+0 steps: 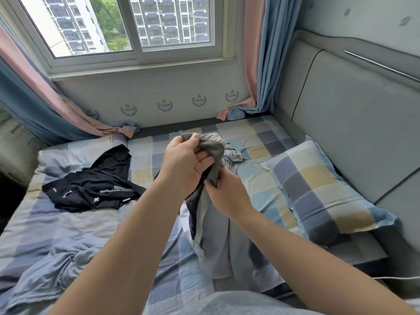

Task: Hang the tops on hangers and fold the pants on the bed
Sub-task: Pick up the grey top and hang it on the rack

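I hold a light grey garment up over the middle of the bed; it hangs down in long folds with a dark lining showing. My left hand grips its ribbed grey band at the top. My right hand pinches the same band just below and to the right. A black garment with small white marks lies crumpled on the bed to the left. A blue-grey garment lies bunched at the near left. A small pale bundle of cloth sits behind my hands. No hangers are in view.
A checked pillow lies at the right against the padded grey headboard. The wall with a window runs along the bed's far side. Pink and blue curtains hang at both sides, their ends resting on the mattress.
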`<state>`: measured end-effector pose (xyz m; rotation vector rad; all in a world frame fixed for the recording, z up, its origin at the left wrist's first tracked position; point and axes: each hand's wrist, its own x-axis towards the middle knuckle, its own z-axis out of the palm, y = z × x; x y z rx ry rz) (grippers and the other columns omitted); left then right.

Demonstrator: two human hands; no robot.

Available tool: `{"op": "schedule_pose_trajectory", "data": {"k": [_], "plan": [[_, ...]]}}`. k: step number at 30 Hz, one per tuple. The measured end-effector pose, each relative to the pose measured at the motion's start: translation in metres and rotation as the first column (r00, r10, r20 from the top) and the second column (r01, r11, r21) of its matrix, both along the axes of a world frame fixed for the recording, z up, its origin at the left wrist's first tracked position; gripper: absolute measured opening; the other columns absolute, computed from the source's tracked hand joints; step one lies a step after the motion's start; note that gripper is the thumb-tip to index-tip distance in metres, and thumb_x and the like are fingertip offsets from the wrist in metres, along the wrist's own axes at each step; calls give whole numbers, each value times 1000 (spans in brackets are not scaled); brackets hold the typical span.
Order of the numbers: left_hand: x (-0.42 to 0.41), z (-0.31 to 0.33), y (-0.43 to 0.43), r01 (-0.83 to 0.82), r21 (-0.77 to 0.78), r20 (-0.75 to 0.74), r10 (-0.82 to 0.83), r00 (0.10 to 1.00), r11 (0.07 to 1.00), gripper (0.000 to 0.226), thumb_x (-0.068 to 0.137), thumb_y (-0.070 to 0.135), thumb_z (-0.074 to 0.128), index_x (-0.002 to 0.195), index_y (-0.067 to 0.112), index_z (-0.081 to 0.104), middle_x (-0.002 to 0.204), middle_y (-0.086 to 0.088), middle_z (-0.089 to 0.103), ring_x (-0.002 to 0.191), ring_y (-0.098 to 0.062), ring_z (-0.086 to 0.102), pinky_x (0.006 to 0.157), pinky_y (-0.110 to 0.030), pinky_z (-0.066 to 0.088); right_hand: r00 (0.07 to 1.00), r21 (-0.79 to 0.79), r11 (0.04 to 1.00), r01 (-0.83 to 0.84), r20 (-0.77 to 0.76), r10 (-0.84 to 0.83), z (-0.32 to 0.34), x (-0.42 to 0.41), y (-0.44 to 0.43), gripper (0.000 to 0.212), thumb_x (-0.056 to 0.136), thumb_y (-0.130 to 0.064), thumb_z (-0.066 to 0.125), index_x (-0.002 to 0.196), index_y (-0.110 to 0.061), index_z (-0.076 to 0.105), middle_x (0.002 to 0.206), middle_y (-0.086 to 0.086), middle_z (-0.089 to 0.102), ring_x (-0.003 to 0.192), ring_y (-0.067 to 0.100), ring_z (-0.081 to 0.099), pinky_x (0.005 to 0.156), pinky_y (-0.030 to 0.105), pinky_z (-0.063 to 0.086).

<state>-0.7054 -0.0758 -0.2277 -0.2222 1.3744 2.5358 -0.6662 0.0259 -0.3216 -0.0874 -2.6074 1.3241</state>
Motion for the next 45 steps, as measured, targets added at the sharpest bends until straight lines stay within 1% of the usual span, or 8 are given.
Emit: {"op": "schedule_pose_trajectory", "data": {"k": [5, 9, 15, 22, 28, 33, 37, 45], "plan": [[-5, -8, -5, -58, 63, 40, 56, 998, 996, 14, 106, 4, 41, 97, 2, 51, 95, -23, 66, 79, -31, 74, 76, -48, 61, 982, 18, 999, 35, 183, -38, -40, -2, 29, 23, 94, -15, 50, 75, -27, 46, 68, -7, 55, 65, 19, 52, 55, 36, 38], [-7, -21, -8, -106, 45, 66, 103, 992, 993, 13, 106, 4, 41, 99, 3, 52, 99, -21, 67, 87, -30, 74, 77, -46, 62, 952, -292, 942, 162, 299, -71, -63, -2, 56, 14, 101, -11, 48, 91, -15, 57, 77, 3, 58, 70, 18, 50, 60, 30, 38], [-18, -49, -28, -221, -198, 22, 230, 973, 955, 6, 105, 11, 48, 103, 9, 53, 114, -13, 63, 107, -24, 68, 80, -34, 60, 994, -407, 908, 101, 78, -76, -9, -11, 95, 30, 99, -7, 54, 85, -29, 69, 76, -9, 69, 75, 10, 62, 66, 13, 48], [-8, -63, -15, -82, -836, -324, -367, 872, 543, 70, 78, 36, 82, 138, 30, 46, 139, 13, 47, 132, -6, 37, 106, -29, 32, 956, -273, 917, -289, -122, 265, 97, -23, 94, 11, 87, -20, 74, 78, -25, 78, 73, -7, 70, 70, 5, 62, 68, 16, 48], [-2, -68, 14, 32, -780, -412, -551, 726, 625, 9, 96, 19, 63, 102, 25, 67, 91, 10, 71, 88, -8, 64, 81, -34, 49, 917, -182, 900, -397, -55, 394, 108, -25, 93, 7, 84, -18, 79, 79, -22, 76, 69, -7, 70, 66, 6, 62, 67, 18, 49], [-9, -60, 0, -53, -760, -450, -466, 762, 648, 22, 95, 21, 59, 80, 36, 64, 75, 12, 64, 72, -6, 57, 69, -30, 45, 913, 87, 933, -348, 259, 317, 74, -19, 115, 32, 69, -38, 86, 96, -30, 71, 74, -17, 68, 70, 3, 64, 66, 21, 52], [-11, -43, -6, -81, -689, -490, -380, 784, 721, 14, 88, 21, 51, 81, 12, 60, 72, -13, 54, 68, -14, 47, 61, -33, 36, 900, 326, 913, -246, 426, 91, 2, -14, 117, 20, 78, -15, 69, 63, -18, 56, 69, 0, 61, 72, 25, 60, 61, 33, 46], [-22, -41, -29, -120, -607, -398, -170, 902, 786, 17, 92, 19, 54, 84, 11, 66, 74, -3, 58, 71, -16, 51, 63, -31, 40, 891, -87, 988, 127, 447, -75, -50, 7, 119, 23, 93, -7, 59, 88, -29, 58, 79, -7, 60, 68, 9, 58, 51, 15, 43]]}}
